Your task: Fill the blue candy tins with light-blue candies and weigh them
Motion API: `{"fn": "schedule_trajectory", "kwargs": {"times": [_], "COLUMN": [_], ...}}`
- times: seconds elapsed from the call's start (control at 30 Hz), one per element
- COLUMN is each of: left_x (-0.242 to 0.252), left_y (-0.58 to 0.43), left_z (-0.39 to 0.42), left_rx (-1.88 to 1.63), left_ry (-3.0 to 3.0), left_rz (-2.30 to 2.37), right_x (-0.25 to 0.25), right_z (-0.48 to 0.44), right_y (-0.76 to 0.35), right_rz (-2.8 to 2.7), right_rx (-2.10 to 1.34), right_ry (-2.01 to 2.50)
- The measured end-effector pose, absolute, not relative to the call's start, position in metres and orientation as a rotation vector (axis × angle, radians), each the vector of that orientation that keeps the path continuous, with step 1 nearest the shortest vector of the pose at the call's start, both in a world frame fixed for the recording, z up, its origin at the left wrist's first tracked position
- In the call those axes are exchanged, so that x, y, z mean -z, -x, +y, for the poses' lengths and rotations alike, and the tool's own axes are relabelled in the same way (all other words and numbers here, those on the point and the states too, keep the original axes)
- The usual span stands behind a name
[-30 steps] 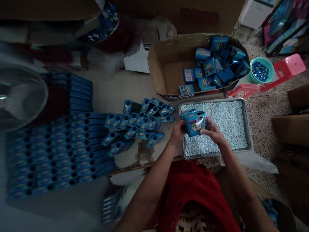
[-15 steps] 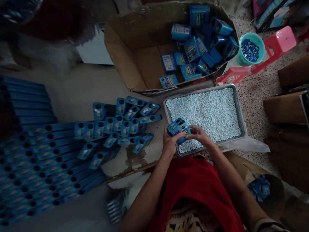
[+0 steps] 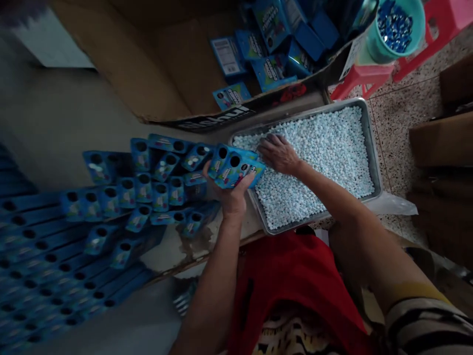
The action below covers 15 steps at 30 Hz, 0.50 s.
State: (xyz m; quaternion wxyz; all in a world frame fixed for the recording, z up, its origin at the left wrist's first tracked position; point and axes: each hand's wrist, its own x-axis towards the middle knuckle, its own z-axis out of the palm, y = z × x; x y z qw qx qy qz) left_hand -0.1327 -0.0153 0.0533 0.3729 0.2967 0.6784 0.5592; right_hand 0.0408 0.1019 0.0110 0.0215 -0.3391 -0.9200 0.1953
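My left hand (image 3: 231,195) grips a blue candy box (image 3: 235,167), tilted, with round holes showing on its upper side, at the left edge of a metal tray (image 3: 370,148). The tray is full of small pale blue and white candies (image 3: 325,153). My right hand (image 3: 279,154) lies palm down on the candies at the tray's far left corner, fingers curled into the pile. Whether it holds candies I cannot see.
Several open blue boxes (image 3: 162,177) lie in a heap left of the tray, with rows of flat blue boxes (image 3: 48,256) further left. A cardboard carton (image 3: 155,74) with filled boxes (image 3: 269,54) stands behind. A teal tub (image 3: 393,29) rests on a pink stool (image 3: 369,74).
The view has tipped down and closer. My left hand carried the box left to the tray's edge. My right hand let go of it and reached onto the candies.
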Motion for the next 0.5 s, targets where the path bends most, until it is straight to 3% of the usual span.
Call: {"fn": "schedule_trajectory", "kwargs": {"times": [0.23,0.37,0.5], "left_x": [-0.013,0.003,0.008], "left_y": [0.073,0.053,0.029], "left_z": [-0.018,-0.040,-0.036], "left_rx": [-1.599,-1.574,-1.496], "left_ry": [-0.716,-0.580,-0.505], "left_rz": [1.737,1.756,1.736], "right_x": [-0.054,-0.037,-0.011], "right_z": [0.051,0.040,0.024], "right_y": [-0.155,-0.220,-0.212], "right_rz": [-2.498,-2.031,-1.924], "right_rx": [-0.760,-0.516,-0.488], "right_ry": [1.476,1.809,1.888]}}
